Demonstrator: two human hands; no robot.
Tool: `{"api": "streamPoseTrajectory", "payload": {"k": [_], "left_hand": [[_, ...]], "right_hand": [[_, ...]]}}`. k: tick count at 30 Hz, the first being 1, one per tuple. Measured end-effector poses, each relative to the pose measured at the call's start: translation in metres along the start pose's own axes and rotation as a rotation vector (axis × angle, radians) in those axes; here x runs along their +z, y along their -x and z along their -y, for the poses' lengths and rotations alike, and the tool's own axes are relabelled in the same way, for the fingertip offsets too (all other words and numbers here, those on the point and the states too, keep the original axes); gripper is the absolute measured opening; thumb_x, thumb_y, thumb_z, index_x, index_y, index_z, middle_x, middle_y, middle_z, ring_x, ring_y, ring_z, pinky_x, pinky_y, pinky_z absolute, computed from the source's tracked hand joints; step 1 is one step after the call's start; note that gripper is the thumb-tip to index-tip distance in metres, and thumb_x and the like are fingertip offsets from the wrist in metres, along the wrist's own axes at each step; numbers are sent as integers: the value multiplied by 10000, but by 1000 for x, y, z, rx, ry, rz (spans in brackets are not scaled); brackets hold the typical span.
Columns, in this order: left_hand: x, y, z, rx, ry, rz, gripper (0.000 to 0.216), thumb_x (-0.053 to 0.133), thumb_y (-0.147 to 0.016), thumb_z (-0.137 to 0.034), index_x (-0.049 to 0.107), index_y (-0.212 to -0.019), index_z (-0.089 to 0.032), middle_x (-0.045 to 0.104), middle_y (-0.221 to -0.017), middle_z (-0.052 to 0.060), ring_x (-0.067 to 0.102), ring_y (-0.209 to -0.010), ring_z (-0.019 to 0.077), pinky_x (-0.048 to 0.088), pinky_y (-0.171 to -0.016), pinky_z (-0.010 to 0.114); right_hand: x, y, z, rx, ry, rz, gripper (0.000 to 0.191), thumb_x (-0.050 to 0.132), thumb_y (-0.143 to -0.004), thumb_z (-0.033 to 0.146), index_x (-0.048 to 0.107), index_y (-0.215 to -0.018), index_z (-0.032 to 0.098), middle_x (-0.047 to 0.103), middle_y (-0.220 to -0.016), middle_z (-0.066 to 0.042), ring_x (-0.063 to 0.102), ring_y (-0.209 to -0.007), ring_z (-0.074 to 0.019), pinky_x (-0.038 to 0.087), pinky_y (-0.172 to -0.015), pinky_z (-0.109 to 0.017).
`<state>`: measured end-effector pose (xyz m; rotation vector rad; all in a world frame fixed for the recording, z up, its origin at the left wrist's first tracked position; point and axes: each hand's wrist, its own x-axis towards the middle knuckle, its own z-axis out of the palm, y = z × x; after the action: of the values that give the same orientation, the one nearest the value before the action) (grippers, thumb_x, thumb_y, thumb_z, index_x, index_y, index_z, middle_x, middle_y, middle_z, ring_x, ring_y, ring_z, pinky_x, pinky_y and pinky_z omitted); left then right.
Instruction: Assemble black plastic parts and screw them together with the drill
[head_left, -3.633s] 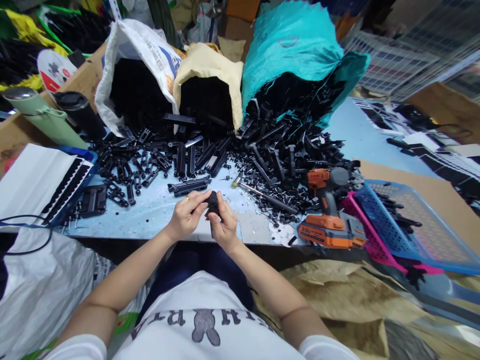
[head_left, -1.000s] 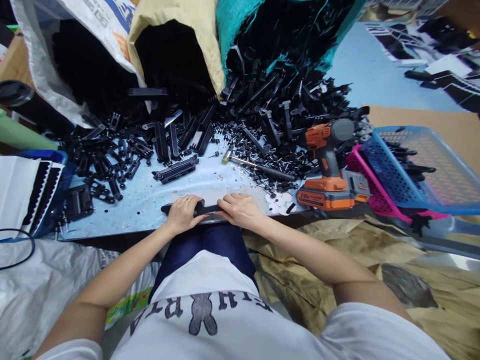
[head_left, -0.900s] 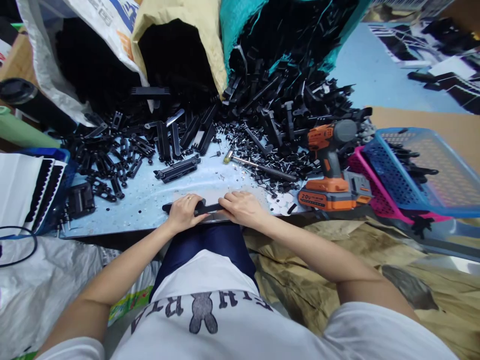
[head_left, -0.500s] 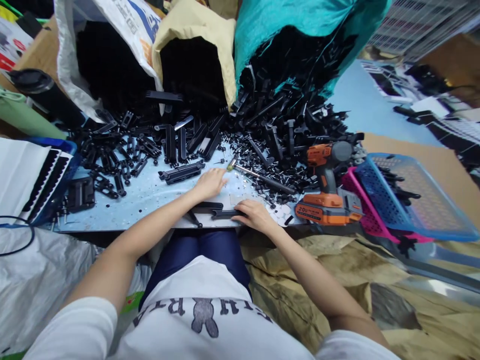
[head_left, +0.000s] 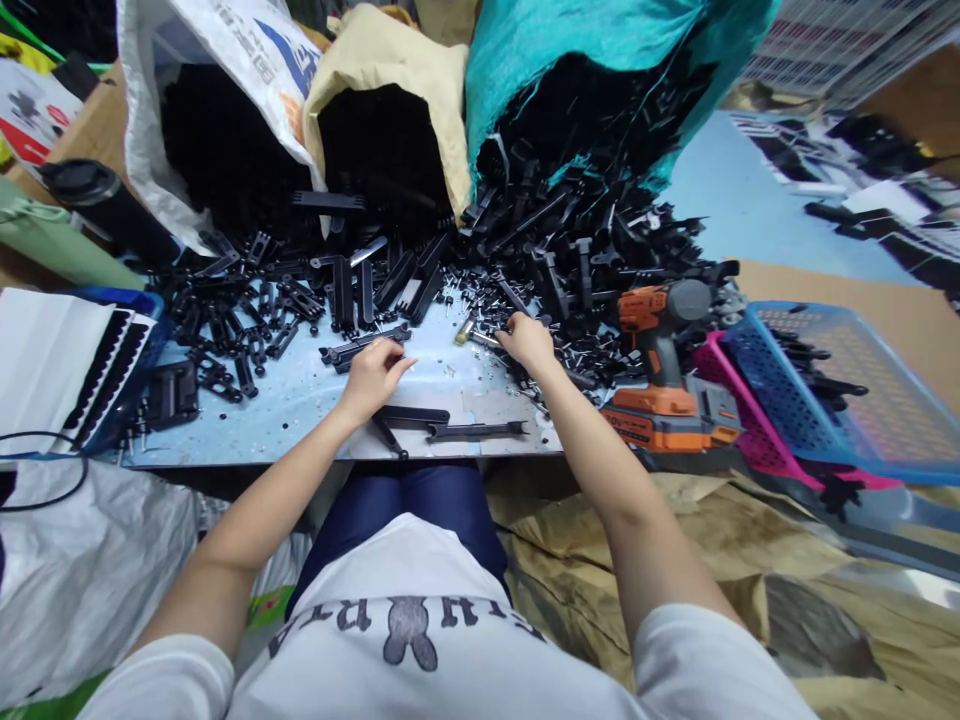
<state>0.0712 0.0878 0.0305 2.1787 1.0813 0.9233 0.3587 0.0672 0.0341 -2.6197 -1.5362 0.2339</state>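
My left hand (head_left: 373,380) hovers over the bench beside a long black plastic bracket (head_left: 352,350). Its thumb stands apart from the curled fingers, and nothing shows between them. At the pile of small screws (head_left: 480,290), my right hand (head_left: 527,343) has its fingertips drawn together, close to the handle of a hammer (head_left: 466,331). Whatever those fingertips hold is too small or hidden. In front of me, near the bench edge, lie a black plastic bar (head_left: 412,415), a longer slotted black bar (head_left: 478,431) and a short black piece (head_left: 390,437) angled toward the edge.
An orange cordless drill (head_left: 654,370) stands on the right, beside blue and pink baskets (head_left: 855,390). White, beige and teal sacks (head_left: 397,50) spill black parts along the back. Black links (head_left: 225,330) lie left, near a dark tumbler (head_left: 105,205) and a blue bin (head_left: 142,365).
My right hand has let go of the slotted black bar and moved up to the screws by the hammer. My left hand has moved left and down toward the long bracket.
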Motion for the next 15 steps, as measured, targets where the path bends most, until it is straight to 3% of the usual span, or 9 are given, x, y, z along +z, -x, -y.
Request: {"api": "streamPoseTrajectory", "payload": {"k": [3,6,11,15], "left_hand": [[-24,45,16,-220,143,-120,249,604,-781,-417,574,-804,-170,582,-705,1,577,-618,126,481,-625,266],[-30,72,27,-267,133,-146,242,615,-772,-407,577,-793,-170,592,-710,1,584,-610,123,492,-621,263],[-31,78,24,-32,-106,-71,143,540,-847,-303,561,-803,-169,598,-782,34,588,-702,140,482,-661,264],[-29,78,15,160,-322,78,152,455,-898,-253,549,-819,-164,597,-795,56,592,-740,162,475,-671,277]], "right_hand": [[-2,-8,2,-42,-93,-9,209,585,-738,240,645,-922,162,663,-906,-86,601,-878,-231,441,-780,-326],[-6,11,8,-166,-271,-112,206,564,-743,216,661,-916,158,672,-842,-55,609,-796,-191,448,-776,-311],[0,75,25,-407,-745,-63,181,614,-747,326,651,-796,156,671,-744,-32,602,-656,-151,485,-649,-278],[19,116,37,-474,-882,-37,197,633,-759,371,630,-719,177,667,-694,-26,614,-621,-150,510,-606,-273]]}}
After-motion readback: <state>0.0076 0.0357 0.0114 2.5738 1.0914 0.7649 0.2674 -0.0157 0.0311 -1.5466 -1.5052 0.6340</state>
